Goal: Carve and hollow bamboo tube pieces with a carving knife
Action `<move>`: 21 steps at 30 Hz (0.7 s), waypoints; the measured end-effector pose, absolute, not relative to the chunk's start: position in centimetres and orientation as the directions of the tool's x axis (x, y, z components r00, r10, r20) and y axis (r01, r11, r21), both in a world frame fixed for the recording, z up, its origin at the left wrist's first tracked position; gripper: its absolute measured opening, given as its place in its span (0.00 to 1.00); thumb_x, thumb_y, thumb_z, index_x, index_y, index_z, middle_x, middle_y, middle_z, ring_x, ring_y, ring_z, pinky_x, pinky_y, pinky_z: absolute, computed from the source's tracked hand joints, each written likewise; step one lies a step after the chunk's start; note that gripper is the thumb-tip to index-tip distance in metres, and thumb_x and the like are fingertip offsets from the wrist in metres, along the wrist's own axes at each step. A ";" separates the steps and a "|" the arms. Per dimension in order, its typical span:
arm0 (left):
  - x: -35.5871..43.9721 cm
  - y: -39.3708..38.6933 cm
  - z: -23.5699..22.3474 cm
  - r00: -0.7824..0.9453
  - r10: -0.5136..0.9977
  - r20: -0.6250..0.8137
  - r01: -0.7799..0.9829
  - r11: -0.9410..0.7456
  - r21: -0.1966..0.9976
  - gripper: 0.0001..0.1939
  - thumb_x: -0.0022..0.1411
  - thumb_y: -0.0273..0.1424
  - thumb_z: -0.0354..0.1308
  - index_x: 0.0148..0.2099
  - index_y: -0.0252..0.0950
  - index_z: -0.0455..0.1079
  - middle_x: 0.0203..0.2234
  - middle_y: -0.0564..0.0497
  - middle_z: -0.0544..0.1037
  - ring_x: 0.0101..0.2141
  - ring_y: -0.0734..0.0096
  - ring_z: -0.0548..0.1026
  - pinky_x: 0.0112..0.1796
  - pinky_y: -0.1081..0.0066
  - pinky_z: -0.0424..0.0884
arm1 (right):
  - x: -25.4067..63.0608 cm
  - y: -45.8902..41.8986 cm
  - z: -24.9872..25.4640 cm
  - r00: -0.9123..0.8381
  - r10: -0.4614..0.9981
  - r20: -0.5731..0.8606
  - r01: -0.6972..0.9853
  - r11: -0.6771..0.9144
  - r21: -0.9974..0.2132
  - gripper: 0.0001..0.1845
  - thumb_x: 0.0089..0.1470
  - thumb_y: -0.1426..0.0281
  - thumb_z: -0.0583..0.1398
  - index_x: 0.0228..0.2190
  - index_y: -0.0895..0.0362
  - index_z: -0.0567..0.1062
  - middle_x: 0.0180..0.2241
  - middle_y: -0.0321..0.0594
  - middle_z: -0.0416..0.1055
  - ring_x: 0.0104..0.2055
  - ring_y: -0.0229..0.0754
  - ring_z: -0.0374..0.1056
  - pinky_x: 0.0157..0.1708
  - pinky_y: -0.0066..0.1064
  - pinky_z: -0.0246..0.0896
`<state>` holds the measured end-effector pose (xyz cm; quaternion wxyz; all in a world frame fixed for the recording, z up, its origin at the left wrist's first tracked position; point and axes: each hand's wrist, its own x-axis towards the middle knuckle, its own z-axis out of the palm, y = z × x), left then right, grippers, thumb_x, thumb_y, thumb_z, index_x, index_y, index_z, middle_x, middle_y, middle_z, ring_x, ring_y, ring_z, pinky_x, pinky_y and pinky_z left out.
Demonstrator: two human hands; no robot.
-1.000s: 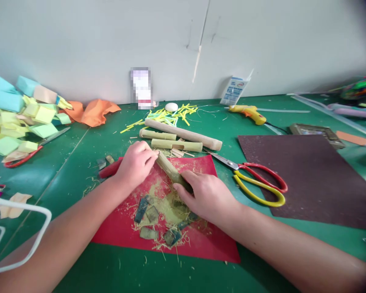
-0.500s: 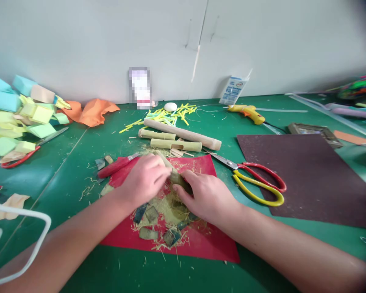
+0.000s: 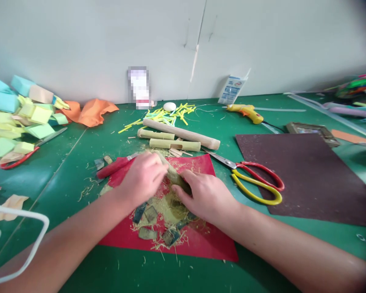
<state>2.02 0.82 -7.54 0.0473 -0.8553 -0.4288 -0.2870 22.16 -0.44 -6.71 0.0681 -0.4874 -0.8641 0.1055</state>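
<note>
Over a red sheet [image 3: 215, 244], my right hand [image 3: 205, 195] is wrapped round the near end of a pale bamboo tube [image 3: 174, 174], which lies slanted away to the left. My left hand [image 3: 144, 173] is closed against the tube's far part; its fingers hide whatever is pinched in them. Below both hands, fine shavings and dust cover the sheet, along with several small dark scraps [image 3: 171, 236]. A red-handled knife [image 3: 110, 170] lies just beyond my left wrist, its blade partly hidden behind the hand.
Beyond the hands lie a notched bamboo piece [image 3: 183, 145], another short piece [image 3: 155, 134] and a long stick [image 3: 183, 134]. Red-and-yellow scissors [image 3: 256, 181] overlap a dark brown sheet [image 3: 293, 175] at right. A yellow glue gun [image 3: 247, 113] lies behind; paper boxes [image 3: 24, 110] crowd the left.
My left hand has shifted slightly left relative to the bamboo tube, staying closed. My right hand keeps its hold. The whole view has drifted a little.
</note>
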 end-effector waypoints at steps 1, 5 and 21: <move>2.1 0.7 -7.5 0.510 0.696 0.505 0.727 -0.663 0.179 0.10 0.65 0.27 0.51 0.33 0.34 0.72 0.26 0.49 0.71 0.31 0.69 0.67 0.34 0.67 0.64 | 22.2 -0.5 -6.7 -0.516 0.856 0.015 0.829 0.504 -0.243 0.15 0.57 0.59 0.52 0.30 0.57 0.68 0.27 0.40 0.73 0.27 0.43 0.69 0.23 0.31 0.42; 1.9 0.9 -7.6 0.388 0.702 0.598 0.793 -0.584 0.172 0.11 0.64 0.28 0.53 0.31 0.33 0.72 0.26 0.48 0.71 0.30 0.69 0.67 0.35 0.66 0.64 | 22.1 -0.5 -6.8 -0.505 0.863 0.022 0.841 0.497 -0.213 0.15 0.58 0.59 0.51 0.29 0.57 0.69 0.27 0.41 0.73 0.28 0.44 0.70 0.23 0.32 0.41; 1.8 1.2 -7.8 0.446 0.681 0.580 0.785 -0.609 0.112 0.11 0.64 0.28 0.52 0.30 0.34 0.72 0.25 0.49 0.71 0.30 0.69 0.67 0.35 0.67 0.63 | 22.0 -0.4 -6.6 -0.503 0.864 -0.013 0.852 0.494 -0.170 0.16 0.60 0.59 0.50 0.31 0.57 0.70 0.27 0.41 0.73 0.29 0.43 0.70 0.23 0.32 0.40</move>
